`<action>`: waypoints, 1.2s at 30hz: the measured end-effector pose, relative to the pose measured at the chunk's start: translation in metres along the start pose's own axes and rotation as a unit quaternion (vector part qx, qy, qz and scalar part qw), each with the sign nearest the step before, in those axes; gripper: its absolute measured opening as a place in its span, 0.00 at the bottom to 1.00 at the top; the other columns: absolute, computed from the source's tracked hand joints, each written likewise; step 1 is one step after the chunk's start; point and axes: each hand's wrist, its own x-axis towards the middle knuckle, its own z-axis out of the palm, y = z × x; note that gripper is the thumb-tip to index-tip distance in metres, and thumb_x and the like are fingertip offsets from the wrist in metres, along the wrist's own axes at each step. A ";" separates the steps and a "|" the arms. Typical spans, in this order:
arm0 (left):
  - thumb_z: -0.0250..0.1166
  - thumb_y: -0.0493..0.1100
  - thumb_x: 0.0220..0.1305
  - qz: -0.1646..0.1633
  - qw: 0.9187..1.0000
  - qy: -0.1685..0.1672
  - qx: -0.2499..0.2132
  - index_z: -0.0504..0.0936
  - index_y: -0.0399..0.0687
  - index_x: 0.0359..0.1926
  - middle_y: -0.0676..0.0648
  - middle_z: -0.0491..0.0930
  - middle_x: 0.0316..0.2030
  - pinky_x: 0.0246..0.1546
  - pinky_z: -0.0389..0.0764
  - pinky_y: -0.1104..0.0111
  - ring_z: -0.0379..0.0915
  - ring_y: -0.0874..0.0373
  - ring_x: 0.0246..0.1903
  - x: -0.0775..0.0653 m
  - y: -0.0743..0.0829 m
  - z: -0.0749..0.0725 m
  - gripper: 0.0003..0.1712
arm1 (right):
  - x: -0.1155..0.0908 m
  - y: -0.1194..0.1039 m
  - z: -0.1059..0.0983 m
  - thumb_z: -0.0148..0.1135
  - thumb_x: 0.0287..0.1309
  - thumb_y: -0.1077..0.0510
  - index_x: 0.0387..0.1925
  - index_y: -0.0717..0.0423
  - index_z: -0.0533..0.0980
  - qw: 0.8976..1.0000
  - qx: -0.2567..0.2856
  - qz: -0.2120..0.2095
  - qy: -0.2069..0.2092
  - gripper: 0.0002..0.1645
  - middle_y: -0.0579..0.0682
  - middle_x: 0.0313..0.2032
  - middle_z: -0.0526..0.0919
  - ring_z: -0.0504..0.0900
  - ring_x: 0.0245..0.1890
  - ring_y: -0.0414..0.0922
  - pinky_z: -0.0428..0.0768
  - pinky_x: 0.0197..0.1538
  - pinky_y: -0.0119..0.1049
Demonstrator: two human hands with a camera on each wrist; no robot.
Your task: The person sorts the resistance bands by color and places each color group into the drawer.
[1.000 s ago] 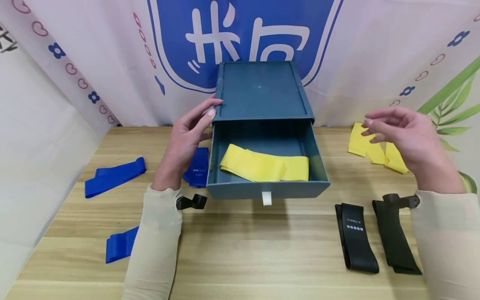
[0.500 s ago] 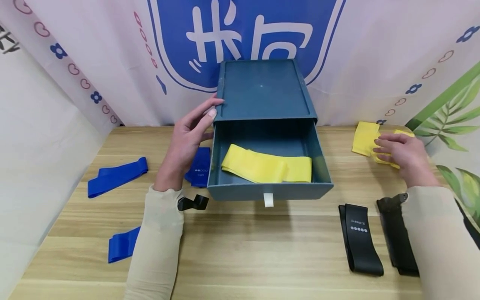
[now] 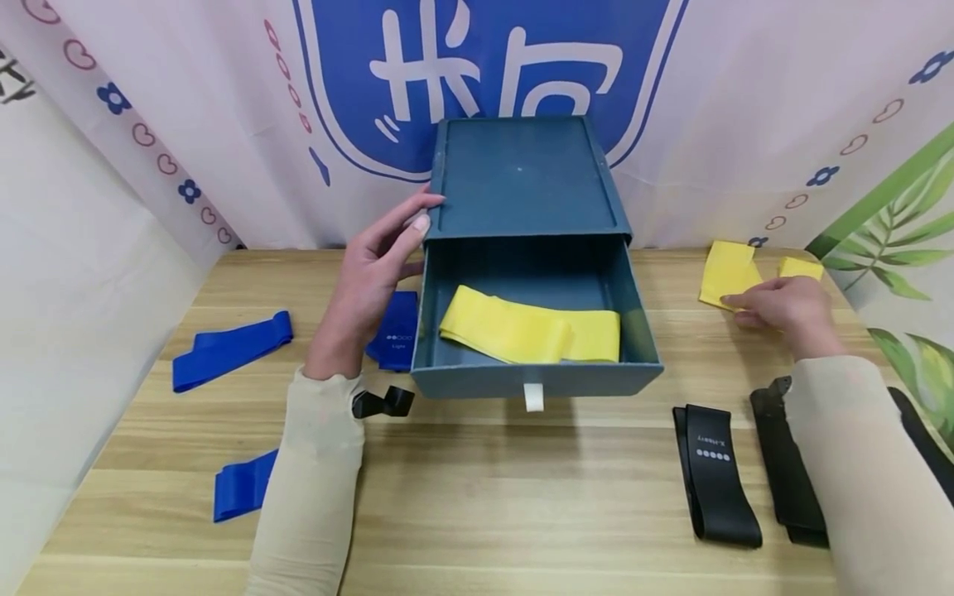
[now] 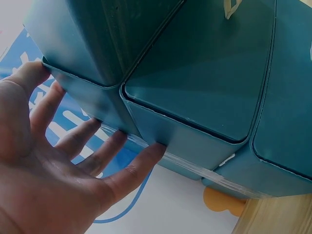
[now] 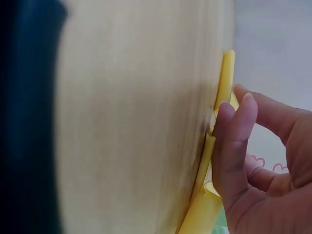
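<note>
Head view: a yellow band lies near the table's far right corner, your right hand touching it, pinched or not I can't tell; your left hand, fingers apart, rests against the box, whose open drawer holds yellow strips.

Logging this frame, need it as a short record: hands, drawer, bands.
Left hand: fingertips against drawer case
Right hand: touching loose yellow band, back right; grip unclear
Drawer: open, yellow bands inside, count unclear
Blue bands: three visible, left of drawer
Black bands: front right, partly behind right sleeve
</note>
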 end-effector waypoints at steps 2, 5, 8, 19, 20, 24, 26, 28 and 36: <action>0.54 0.53 0.85 0.000 1.000 -0.001 0.001 0.79 0.61 0.74 0.64 0.65 0.81 0.68 0.79 0.36 0.69 0.50 0.76 0.000 0.000 0.000 0.24 | -0.001 -0.001 0.002 0.70 0.70 0.47 0.60 0.67 0.77 1.000 -0.008 0.003 0.001 0.30 0.36 0.19 0.87 0.87 0.26 0.34 0.78 0.40 0.32; 0.54 0.53 0.85 -0.001 1.000 -0.001 -0.001 0.79 0.60 0.74 0.64 0.65 0.81 0.68 0.78 0.36 0.68 0.50 0.76 0.000 0.000 0.001 0.24 | -0.003 -0.005 0.004 0.69 0.70 0.51 0.54 0.69 0.81 1.000 -0.020 0.005 0.004 0.24 0.39 0.18 0.87 0.87 0.26 0.37 0.79 0.37 0.33; 0.54 0.52 0.85 0.000 1.000 -0.002 -0.005 0.79 0.60 0.74 0.64 0.65 0.81 0.68 0.78 0.36 0.68 0.49 0.77 0.001 0.000 0.001 0.24 | -0.003 -0.008 0.005 0.68 0.70 0.53 0.50 0.70 0.84 0.999 -0.032 0.002 0.005 0.21 0.41 0.18 0.87 0.86 0.26 0.39 0.79 0.36 0.34; 0.54 0.52 0.85 0.001 1.000 -0.002 -0.005 0.79 0.60 0.74 0.64 0.65 0.81 0.68 0.79 0.36 0.68 0.49 0.76 0.000 -0.001 0.002 0.23 | -0.002 -0.004 0.007 0.66 0.71 0.53 0.46 0.69 0.86 0.998 -0.056 -0.015 0.002 0.19 0.44 0.20 0.88 0.84 0.28 0.43 0.76 0.40 0.40; 0.54 0.52 0.85 0.001 1.000 -0.003 -0.004 0.79 0.60 0.74 0.65 0.65 0.81 0.68 0.79 0.37 0.69 0.49 0.76 0.000 -0.001 0.002 0.23 | -0.003 -0.004 0.006 0.65 0.71 0.54 0.48 0.70 0.85 0.998 -0.055 -0.015 0.000 0.20 0.44 0.20 0.88 0.84 0.28 0.43 0.76 0.40 0.40; 0.54 0.52 0.85 0.001 1.000 -0.001 -0.001 0.79 0.60 0.74 0.64 0.65 0.81 0.68 0.79 0.38 0.69 0.50 0.76 0.000 -0.001 0.003 0.24 | -0.005 -0.005 -0.001 0.62 0.72 0.54 0.55 0.73 0.81 0.998 -0.063 -0.029 0.003 0.25 0.42 0.19 0.87 0.83 0.28 0.41 0.76 0.39 0.38; 0.54 0.52 0.85 0.003 1.000 0.002 -0.002 0.79 0.60 0.74 0.64 0.65 0.81 0.68 0.79 0.37 0.69 0.49 0.76 0.000 -0.001 0.003 0.24 | -0.007 -0.006 -0.006 0.61 0.72 0.54 0.57 0.74 0.81 0.997 -0.062 -0.036 0.008 0.26 0.40 0.19 0.87 0.83 0.27 0.39 0.77 0.37 0.37; 0.54 0.52 0.85 0.006 1.000 0.003 -0.003 0.79 0.59 0.74 0.63 0.65 0.81 0.67 0.79 0.37 0.69 0.49 0.76 0.000 -0.001 0.004 0.23 | -0.008 -0.006 -0.013 0.60 0.72 0.54 0.58 0.75 0.79 0.997 -0.057 -0.042 0.013 0.27 0.39 0.19 0.86 0.84 0.26 0.37 0.79 0.35 0.34; 0.54 0.52 0.85 0.005 1.000 0.004 0.001 0.79 0.61 0.74 0.63 0.65 0.81 0.67 0.81 0.40 0.69 0.50 0.76 0.000 -0.001 0.004 0.24 | -0.009 0.003 -0.036 0.57 0.73 0.54 0.63 0.75 0.73 0.997 -0.070 -0.018 0.017 0.29 0.41 0.21 0.85 0.85 0.27 0.40 0.79 0.37 0.37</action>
